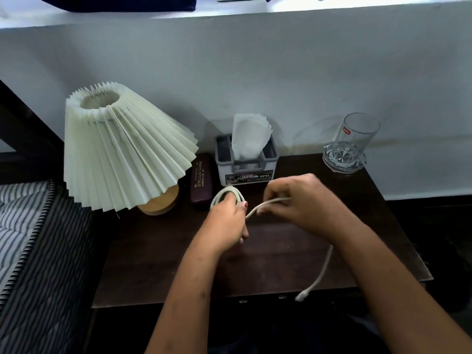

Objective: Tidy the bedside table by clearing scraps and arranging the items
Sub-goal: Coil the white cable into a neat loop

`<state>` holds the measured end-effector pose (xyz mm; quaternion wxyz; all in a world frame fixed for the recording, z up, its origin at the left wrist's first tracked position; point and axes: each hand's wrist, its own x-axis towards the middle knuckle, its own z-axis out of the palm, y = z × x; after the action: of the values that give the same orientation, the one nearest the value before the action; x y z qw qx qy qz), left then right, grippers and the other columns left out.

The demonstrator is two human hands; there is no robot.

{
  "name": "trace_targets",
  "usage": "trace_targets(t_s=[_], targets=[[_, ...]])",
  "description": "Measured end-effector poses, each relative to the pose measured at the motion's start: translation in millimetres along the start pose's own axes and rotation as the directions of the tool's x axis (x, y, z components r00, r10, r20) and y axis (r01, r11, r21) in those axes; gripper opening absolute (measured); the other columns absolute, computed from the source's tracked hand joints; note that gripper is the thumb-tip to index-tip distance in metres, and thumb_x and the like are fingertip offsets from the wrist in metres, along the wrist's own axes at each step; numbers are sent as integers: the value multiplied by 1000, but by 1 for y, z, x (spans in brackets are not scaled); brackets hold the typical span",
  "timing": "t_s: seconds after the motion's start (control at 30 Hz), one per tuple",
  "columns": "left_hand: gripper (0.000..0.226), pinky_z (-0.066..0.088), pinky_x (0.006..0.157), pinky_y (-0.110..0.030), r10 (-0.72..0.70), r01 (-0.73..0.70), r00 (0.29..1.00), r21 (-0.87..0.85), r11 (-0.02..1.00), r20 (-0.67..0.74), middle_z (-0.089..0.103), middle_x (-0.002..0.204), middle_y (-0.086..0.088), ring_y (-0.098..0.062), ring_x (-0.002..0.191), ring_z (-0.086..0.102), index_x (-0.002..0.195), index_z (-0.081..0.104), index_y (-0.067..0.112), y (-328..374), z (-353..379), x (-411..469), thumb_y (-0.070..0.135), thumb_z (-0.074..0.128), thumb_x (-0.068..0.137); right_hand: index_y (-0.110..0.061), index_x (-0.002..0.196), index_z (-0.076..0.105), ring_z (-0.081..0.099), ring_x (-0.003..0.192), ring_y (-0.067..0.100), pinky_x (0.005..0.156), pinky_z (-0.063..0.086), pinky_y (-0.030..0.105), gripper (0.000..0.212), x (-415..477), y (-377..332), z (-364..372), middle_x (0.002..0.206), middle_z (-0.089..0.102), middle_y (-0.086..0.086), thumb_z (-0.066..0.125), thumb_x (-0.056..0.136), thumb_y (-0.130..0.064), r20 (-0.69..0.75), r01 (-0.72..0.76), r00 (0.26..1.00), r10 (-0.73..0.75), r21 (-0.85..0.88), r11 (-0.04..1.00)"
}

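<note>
On your dark wooden desk (158,264) you have one lamp (120,146), one glasses case (201,181), one tissue holder (246,164), one drinking glass (356,139) and one cable (324,267).

The lamp stands at the rear left; its pleated cream shade sits tilted on a round wooden base. The glasses case is dark maroon with pale lettering and lies just beside the lamp base. The tissue holder is grey and white, set against the wall, with one white tissue standing up from its slot. The glass is clear, carries a small red label, and stands upright on a cut-glass coaster (343,159) at the rear right corner.

The cable is off-white and thin. One part is wound into a small coil in your left hand (227,223), whose fingers are closed around the loops. From there it runs up to your right hand (298,200), which is closed and pinches the strand; the hand is blurred, so the exact finger grip cannot be confirmed. The free end trails across the desk toward its front edge and ends in a white plug.

A striped mattress (28,233) lies to the left of the desk.
</note>
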<state>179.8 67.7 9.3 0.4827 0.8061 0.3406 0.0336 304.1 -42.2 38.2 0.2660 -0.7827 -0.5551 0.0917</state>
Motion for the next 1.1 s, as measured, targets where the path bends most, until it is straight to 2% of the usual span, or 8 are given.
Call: trace_targets(t_s=[0.1,0.37,0.47,0.53,0.67,0.83,1.0,1.1], targets=[[27,39,53,-26,46,43,973,-375,926,225,47,39,2,-7,27,34,83,51,15,6,-1,-3,25,31,99,-22,79,68,57,70,13,65,47,35,36,-4,10,-9,72,63,-6,58,75,-56,-104,-10,994,13,31,999],[53,49,61,-18,287,172,852,-751,638,438,25,31,8,-3,25,20,112,64,3,17,-21,-15,40,31,92,-29,102,68,63,90,9,80,51,37,30,1,22,5,93,69,-8,47,91,-46,-109,-42,991,74,267,963],[52,50,62,-18,356,187,858,-871,454,370,28,31,8,-2,24,23,116,60,2,19,-21,-16,37,31,92,-29,110,65,61,88,-3,81,50,22,25,3,22,18,93,69,-15,47,93,-32,-68,-69,992,106,416,907],[51,51,66,-17,392,139,882,-941,309,260,27,32,7,-2,24,27,122,56,4,21,-21,-15,36,28,93,-37,110,62,55,66,-6,65,44,12,24,4,20,24,68,60,-20,45,93,-35,-44,-101,990,133,438,893],[47,51,70,-16,318,-54,948,-990,133,-8,30,35,6,-5,30,31,124,54,13,20,-24,-9,34,21,98,-32,111,59,56,72,8,74,49,32,25,5,19,34,71,59,-13,41,95,-40,179,-259,958,226,194,946],[45,46,75,-23,28,-287,958,-940,186,-287,44,41,6,-8,41,47,140,35,12,9,-23,3,30,23,100,-25,97,62,60,88,27,71,48,37,25,3,-15,33,88,64,3,44,94,-42,372,-143,915,159,-72,987],[33,49,80,-24,-16,-353,900,-748,563,-436,51,39,3,-15,62,64,130,40,23,7,-13,9,22,25,101,-29,97,63,62,92,27,66,45,35,20,-2,-49,21,98,67,0,49,90,-41,250,136,965,-83,-205,969],[24,44,53,-15,25,-189,954,-535,823,-300,51,44,4,-3,46,50,91,53,22,6,-11,7,16,32,99,-28,88,68,64,80,21,63,48,34,15,-6,-55,8,87,66,-5,56,86,-37,90,251,967,-239,-165,954]])
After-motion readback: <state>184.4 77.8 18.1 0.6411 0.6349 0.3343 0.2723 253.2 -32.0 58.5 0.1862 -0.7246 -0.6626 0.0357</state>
